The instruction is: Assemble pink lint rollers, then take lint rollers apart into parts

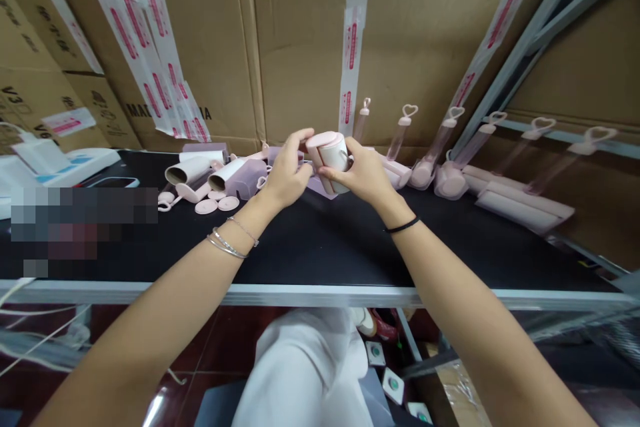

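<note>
A white lint roll with a pink round end cap (327, 155) is between my two hands, raised just over the black tabletop (320, 240). My right hand (367, 170) wraps its right side, thumb across the front. From the left, my left hand (290, 170) curves its fingers and thumb around the cap's edge; part of its grip is hidden. Behind the hands lies a translucent pink cover (323, 188). Left of them are loose white rolls (185, 170), pink discs (207, 206) and another translucent cover (245, 178).
Several lint rollers with heart-topped handles (453, 117) stand in a row at the right. Large taped cardboard boxes (300, 33) wall off the back. A white power strip (95, 165) is at the left, and a metal rail (320, 295) runs along the front edge.
</note>
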The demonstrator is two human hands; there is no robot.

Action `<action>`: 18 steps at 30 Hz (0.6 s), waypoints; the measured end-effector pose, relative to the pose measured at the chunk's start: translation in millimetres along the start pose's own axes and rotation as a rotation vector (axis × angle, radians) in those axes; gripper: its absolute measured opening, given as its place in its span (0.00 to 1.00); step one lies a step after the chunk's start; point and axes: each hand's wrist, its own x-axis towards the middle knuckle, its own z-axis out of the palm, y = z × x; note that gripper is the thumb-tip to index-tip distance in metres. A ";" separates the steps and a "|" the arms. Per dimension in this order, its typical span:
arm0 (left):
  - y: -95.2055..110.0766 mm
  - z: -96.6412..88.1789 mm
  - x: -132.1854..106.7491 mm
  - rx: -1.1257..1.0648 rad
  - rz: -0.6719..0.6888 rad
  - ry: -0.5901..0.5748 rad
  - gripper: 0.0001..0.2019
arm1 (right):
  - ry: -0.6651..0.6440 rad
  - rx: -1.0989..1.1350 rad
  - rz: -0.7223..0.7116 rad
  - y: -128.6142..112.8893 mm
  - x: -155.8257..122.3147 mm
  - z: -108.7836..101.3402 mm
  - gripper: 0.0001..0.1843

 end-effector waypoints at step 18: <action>4.3 -1.8 -0.6 0.004 -0.123 -0.085 0.23 | -0.286 0.175 0.043 -3.9 -2.2 7.6 0.29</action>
